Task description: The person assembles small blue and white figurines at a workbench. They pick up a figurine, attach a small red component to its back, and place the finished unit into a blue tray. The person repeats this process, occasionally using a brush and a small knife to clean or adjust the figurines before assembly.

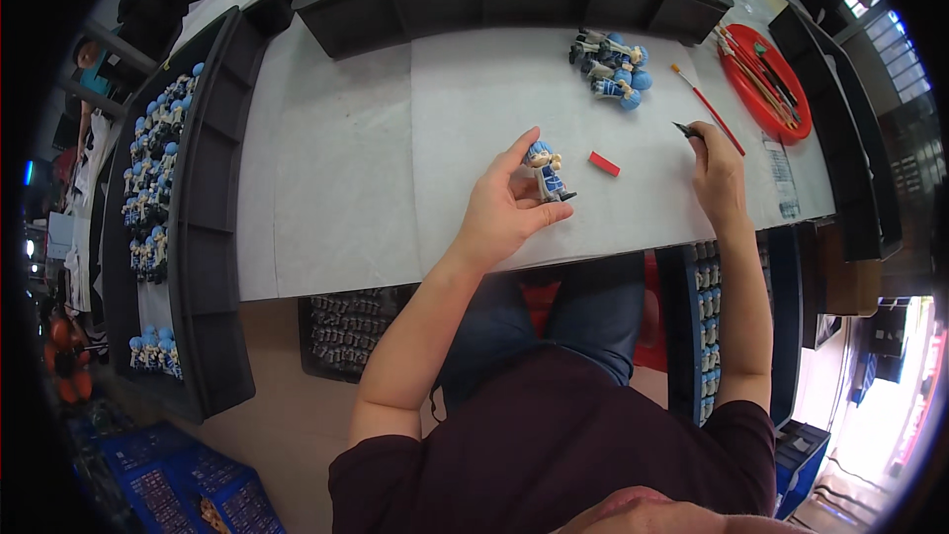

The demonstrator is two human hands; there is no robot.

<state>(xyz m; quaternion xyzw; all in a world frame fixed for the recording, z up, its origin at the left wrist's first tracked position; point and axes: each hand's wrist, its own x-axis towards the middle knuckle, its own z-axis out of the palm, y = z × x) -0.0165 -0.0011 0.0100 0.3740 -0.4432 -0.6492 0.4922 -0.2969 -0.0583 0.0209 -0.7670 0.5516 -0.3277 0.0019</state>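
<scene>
A small figurine [547,178] with blue hair and a blue-and-white outfit is sitting in the left hand [506,200], above the near part of the white-covered table [336,148]. That hand is holding it with the index finger reaching up beside the head and the thumb lying under the feet, so the figurine is leaning slightly. Whether it is touching the table, I cannot tell.

The right hand [719,173], well apart to the right, is pinching a dark, pointed tool [683,129]; it may be a pen or a blade, as too little is showing to say. The tip is pointing left and away from the person.

Between the hands, a red block [604,164] is lying on the table. Beyond it, a pile of figurines [615,69] is resting in a loose heap. A red-handled brush [719,120] is lying between that pile and a red dish [802,125], which is holding more brushes. At the far edge, a grey bin [514,5] is holding further figurines, and a left-side bin [213,237] is holding others in clusters.
</scene>
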